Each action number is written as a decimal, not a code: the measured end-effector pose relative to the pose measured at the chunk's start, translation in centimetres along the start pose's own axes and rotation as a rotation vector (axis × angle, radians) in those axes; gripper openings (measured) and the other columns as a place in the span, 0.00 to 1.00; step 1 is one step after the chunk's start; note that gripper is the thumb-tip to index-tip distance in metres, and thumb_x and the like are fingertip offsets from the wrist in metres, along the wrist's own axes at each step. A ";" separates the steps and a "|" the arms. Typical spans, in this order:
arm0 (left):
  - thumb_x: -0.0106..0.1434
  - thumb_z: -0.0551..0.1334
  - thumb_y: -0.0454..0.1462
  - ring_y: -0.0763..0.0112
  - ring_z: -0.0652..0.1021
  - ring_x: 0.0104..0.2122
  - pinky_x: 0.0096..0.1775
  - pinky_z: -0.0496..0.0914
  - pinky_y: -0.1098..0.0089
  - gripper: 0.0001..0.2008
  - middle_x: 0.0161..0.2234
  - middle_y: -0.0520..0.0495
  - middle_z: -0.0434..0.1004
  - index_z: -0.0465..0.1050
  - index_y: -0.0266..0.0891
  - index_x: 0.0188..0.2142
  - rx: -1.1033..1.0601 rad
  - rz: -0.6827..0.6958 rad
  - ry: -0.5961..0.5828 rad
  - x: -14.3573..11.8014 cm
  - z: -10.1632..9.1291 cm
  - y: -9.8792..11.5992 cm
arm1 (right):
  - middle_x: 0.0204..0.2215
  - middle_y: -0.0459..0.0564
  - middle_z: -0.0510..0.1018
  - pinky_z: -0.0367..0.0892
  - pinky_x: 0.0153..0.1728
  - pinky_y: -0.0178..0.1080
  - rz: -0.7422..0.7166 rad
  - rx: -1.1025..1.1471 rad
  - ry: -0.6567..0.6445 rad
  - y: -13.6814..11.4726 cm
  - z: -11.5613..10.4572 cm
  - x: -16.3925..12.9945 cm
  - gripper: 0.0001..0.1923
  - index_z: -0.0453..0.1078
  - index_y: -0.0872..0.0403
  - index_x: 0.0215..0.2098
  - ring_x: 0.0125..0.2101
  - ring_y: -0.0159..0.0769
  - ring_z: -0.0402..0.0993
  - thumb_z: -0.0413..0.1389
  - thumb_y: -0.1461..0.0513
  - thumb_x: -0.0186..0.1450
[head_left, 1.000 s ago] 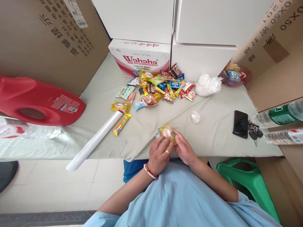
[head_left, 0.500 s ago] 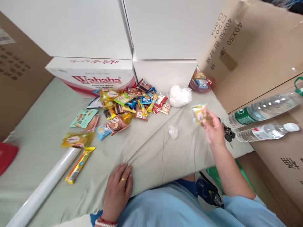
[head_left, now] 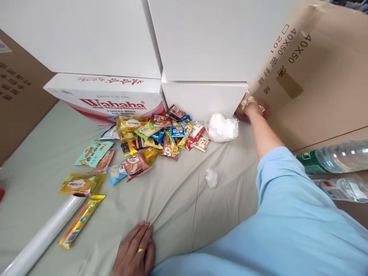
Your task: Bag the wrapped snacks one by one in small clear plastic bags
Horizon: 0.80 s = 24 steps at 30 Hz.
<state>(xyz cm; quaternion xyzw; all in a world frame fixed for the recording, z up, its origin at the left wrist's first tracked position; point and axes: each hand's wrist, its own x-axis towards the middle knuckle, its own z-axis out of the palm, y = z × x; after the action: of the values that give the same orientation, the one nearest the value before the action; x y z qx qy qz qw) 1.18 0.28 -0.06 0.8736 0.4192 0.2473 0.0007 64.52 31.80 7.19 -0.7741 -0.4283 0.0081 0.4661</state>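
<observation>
My right hand (head_left: 253,109) reaches to the red bowl (head_left: 266,109) in the far right corner. A yellowish snack packet (head_left: 245,101) shows at its fingers, which are partly hidden. Flat on the cloth at the near edge lies my left hand (head_left: 135,249), palm down, holding nothing. In front of the white boxes is a heap of wrapped snacks (head_left: 161,134). Left of it lie a green snack packet (head_left: 94,152), a yellow snack packet (head_left: 82,183) and a long yellow snack bar (head_left: 82,221).
A white plastic bundle (head_left: 222,127) and a small crumpled clear plastic piece (head_left: 212,178) lie right of the heap. At the left is a white roll (head_left: 46,235). A Wahaha carton (head_left: 106,97) stands behind. Bottles (head_left: 339,157) lie along the cardboard (head_left: 330,88) at right.
My right hand has moved forward with the packet, from above the cloth to the bowl in the corner. My left hand stays on the cloth. The view has shifted slightly.
</observation>
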 end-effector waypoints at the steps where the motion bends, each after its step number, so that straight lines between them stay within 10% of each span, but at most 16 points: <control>1: 0.66 0.61 0.30 0.55 0.81 0.50 0.50 0.75 0.54 0.21 0.49 0.42 0.82 0.72 0.44 0.57 0.001 -0.005 0.000 0.0 0.0 0.0 | 0.54 0.73 0.72 0.63 0.52 0.47 0.060 -0.078 0.006 -0.2 0.3 -0.2 0.25 0.72 0.69 0.32 0.56 0.40 0.69 0.45 0.57 0.74; 5: 0.66 0.62 0.29 0.55 0.81 0.49 0.51 0.74 0.55 0.18 0.48 0.39 0.82 0.73 0.38 0.55 0.021 0.006 0.026 0.1 0.0 0.2 | 0.58 0.70 0.69 0.56 0.60 0.66 0.276 -0.415 0.032 -1.9 -1.0 -0.7 0.11 0.75 0.61 0.39 0.63 0.58 0.59 0.66 0.60 0.64; 9: 0.66 0.62 0.29 0.54 0.81 0.50 0.51 0.74 0.55 0.17 0.48 0.38 0.82 0.73 0.37 0.54 0.007 0.022 0.035 0.2 -0.1 0.3 | 0.52 0.63 0.74 0.63 0.57 0.55 0.066 -0.382 0.083 -5.0 -4.5 -4.7 0.10 0.75 0.57 0.45 0.54 0.51 0.70 0.54 0.62 0.71; 12: 0.65 0.62 0.28 0.54 0.80 0.51 0.52 0.74 0.54 0.18 0.49 0.38 0.81 0.73 0.37 0.55 -0.006 0.010 0.042 0.1 0.0 0.4 | 0.37 0.53 0.79 0.68 0.47 0.43 -0.211 -0.149 -0.073 -7.6 -6.9 -12.8 0.14 0.76 0.55 0.45 0.39 0.41 0.75 0.49 0.59 0.74; 17: 0.65 0.61 0.28 0.54 0.79 0.52 0.53 0.74 0.54 0.17 0.50 0.38 0.81 0.73 0.38 0.53 -0.052 -0.007 0.057 -0.6 0.3 0.2 | 0.35 0.49 0.79 0.67 0.36 0.36 -0.293 -0.011 -0.848 -8.7 -7.7 -28.7 0.11 0.78 0.52 0.43 0.31 0.35 0.73 0.62 0.56 0.65; 24: 0.69 0.61 0.38 0.64 0.80 0.40 0.41 0.75 0.63 0.08 0.41 0.44 0.80 0.78 0.43 0.45 -0.621 -0.449 0.134 1.0 -0.6 2.4 | 0.34 0.48 0.74 0.69 0.32 0.37 -0.041 0.331 -0.708 -11.6 -7.0 -39.5 0.09 0.76 0.51 0.41 0.30 0.35 0.72 0.57 0.55 0.68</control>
<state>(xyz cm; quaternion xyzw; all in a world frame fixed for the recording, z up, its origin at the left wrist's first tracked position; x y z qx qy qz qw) 3.24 -0.68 1.41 0.7001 0.5041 0.4129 0.2919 34.77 2.55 4.35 -0.6290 -0.5708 0.3346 0.4082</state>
